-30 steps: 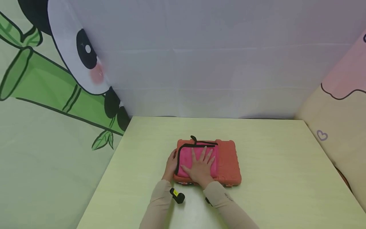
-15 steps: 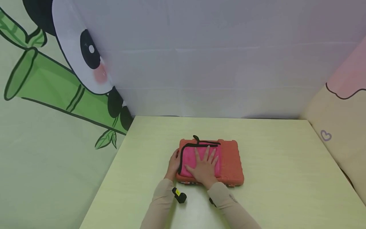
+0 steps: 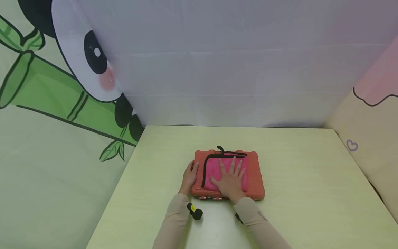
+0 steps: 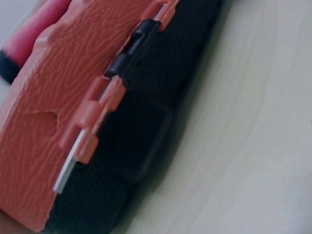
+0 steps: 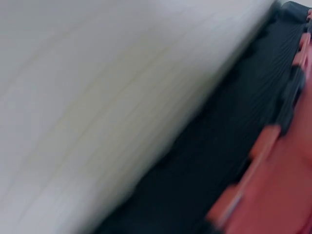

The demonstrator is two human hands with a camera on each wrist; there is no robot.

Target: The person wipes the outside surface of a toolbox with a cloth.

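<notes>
A hard plastic case [image 3: 256, 173], orange-red on top with a dark lower part, lies flat on the table. On its lid rests a pink zip pouch [image 3: 212, 169] with black trim and a black pull tab. My right hand [image 3: 230, 181] lies on the pouch with its fingers spread. At the case's left edge, my left hand [image 3: 189, 178] holds the side, one digit reaching over the lid's rim. The left wrist view shows the case's front hinge or latch strip [image 4: 117, 83] close up. In the right wrist view only the case's dark side [image 5: 209, 141] and red edge appear.
The pale wooden table [image 3: 311, 180] surrounds the case. A small black device with a yellow mark [image 3: 194, 211] is at the left wrist. A white cloth wall [image 3: 217, 86] stands behind, with printed cartoon panels on both sides.
My right hand and the pouch have slid to the right over the lid, baring a red strip at the left. The left hand stays at the case's left edge; the view shifts slightly.
</notes>
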